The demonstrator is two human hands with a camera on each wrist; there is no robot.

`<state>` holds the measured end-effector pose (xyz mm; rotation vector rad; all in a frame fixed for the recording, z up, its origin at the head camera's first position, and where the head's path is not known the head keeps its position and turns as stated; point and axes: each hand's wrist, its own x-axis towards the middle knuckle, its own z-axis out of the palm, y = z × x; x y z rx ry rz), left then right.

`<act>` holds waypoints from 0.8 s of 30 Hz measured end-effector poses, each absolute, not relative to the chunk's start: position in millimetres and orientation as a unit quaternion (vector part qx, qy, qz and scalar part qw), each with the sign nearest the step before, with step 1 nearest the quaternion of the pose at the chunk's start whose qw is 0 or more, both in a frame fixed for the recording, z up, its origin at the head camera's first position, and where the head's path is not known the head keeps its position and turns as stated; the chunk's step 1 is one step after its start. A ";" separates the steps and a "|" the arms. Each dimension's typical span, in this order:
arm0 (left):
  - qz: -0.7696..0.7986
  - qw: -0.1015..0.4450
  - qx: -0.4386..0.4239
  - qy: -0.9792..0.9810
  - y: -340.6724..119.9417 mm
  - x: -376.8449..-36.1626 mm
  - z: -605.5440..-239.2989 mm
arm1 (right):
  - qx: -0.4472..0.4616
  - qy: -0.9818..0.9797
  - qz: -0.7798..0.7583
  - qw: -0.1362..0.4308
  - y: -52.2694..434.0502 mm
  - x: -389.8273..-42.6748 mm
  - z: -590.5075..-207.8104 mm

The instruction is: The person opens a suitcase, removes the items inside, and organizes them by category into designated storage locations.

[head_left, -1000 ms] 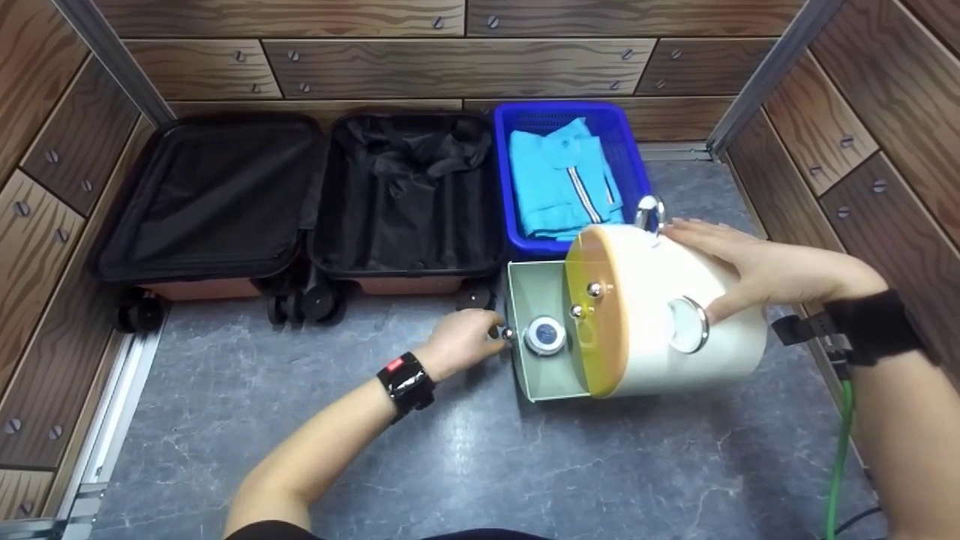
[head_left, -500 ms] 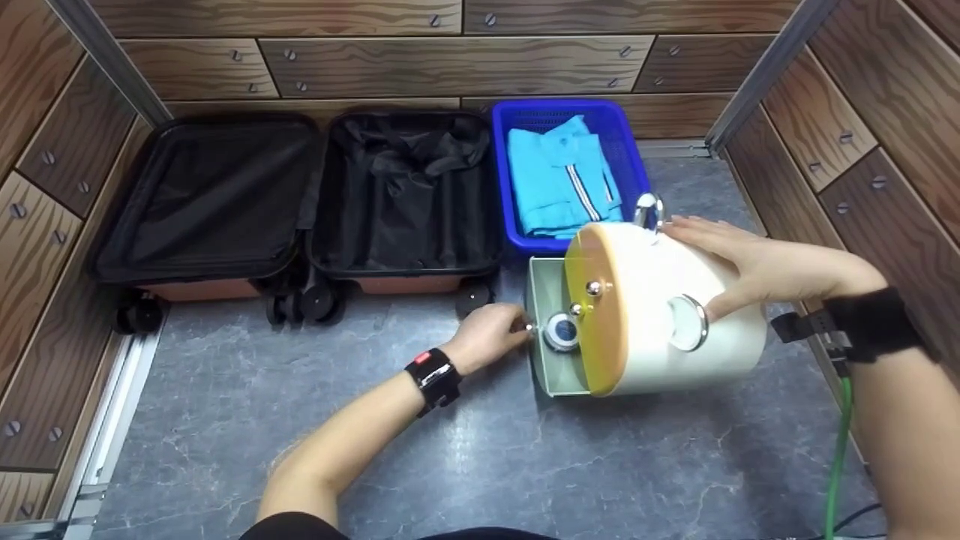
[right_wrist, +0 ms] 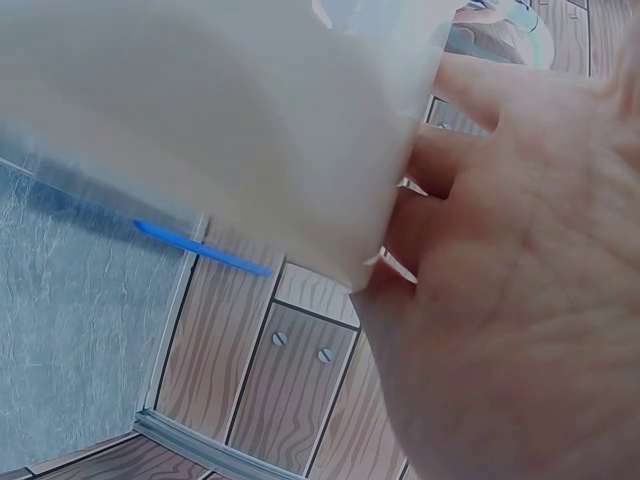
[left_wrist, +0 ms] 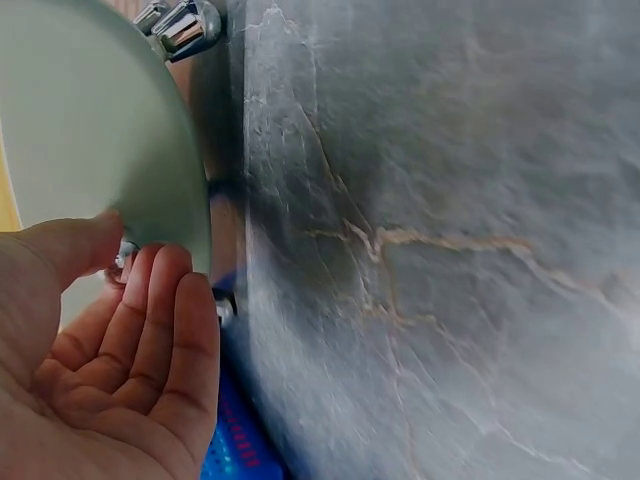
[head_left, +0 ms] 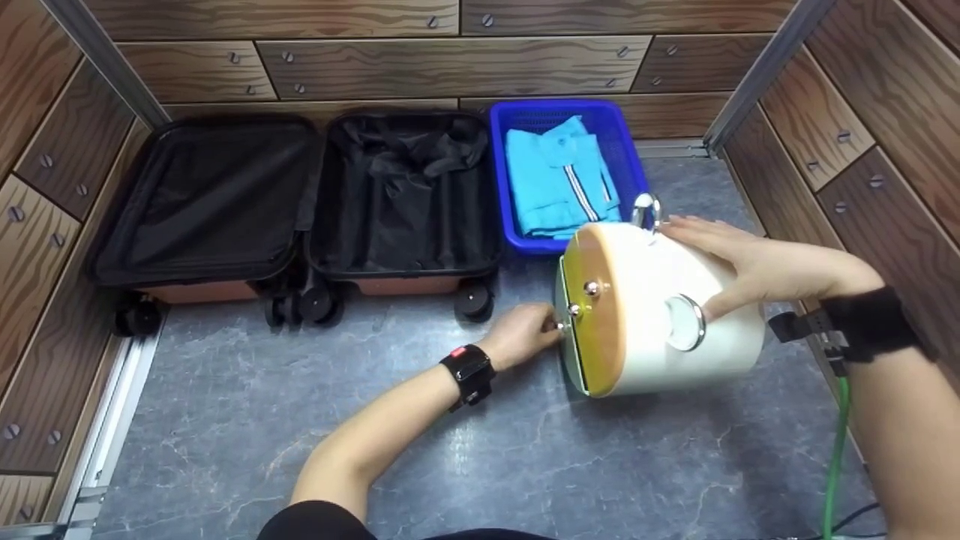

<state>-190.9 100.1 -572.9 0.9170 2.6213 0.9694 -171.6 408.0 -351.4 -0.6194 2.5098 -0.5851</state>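
Note:
A white storage box (head_left: 675, 360) with an orange-and-yellow front stands on the floor in the head view, two silver knobs on that front. Its pale green drawer (head_left: 571, 356) is pushed almost fully in, so its inside is hidden. My left hand (head_left: 523, 334) pinches the drawer's small silver knob (left_wrist: 126, 250) between thumb and fingertips, as the left wrist view also shows. My right hand (head_left: 735, 262) rests on the box's far right end, fingers extended and thumb near a metal ring (head_left: 694, 322). In the right wrist view some of its fingers are partly hidden behind the box edge.
A blue basket (head_left: 634, 161) holding a folded light-blue garment (head_left: 559, 180) stands right behind the box. To its left lies an unfolded black-lined suitcase (head_left: 405, 225) with wheels towards me. Wood-patterned walls surround the grey floor (head_left: 450, 450). A green cable (head_left: 836, 457) hangs from the right wrist.
My left hand has moved right, pushing the drawer into the box. The round white item with a dark face, visible inside earlier, is hidden now. My right hand has stayed on the box.

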 end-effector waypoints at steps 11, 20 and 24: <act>0.336 0.101 0.308 0.884 110.1 -191.0 -574.4 | -0.225 0.919 -0.215 0.242 409.4 -171.6 -351.1; 0.300 0.094 0.344 0.885 94.4 -187.9 -559.3 | -0.231 0.919 -0.214 0.237 410.0 -171.4 -353.3; 0.246 0.028 0.356 0.901 75.3 -189.3 -543.4 | -0.232 0.919 -0.215 0.237 410.5 -171.5 -353.2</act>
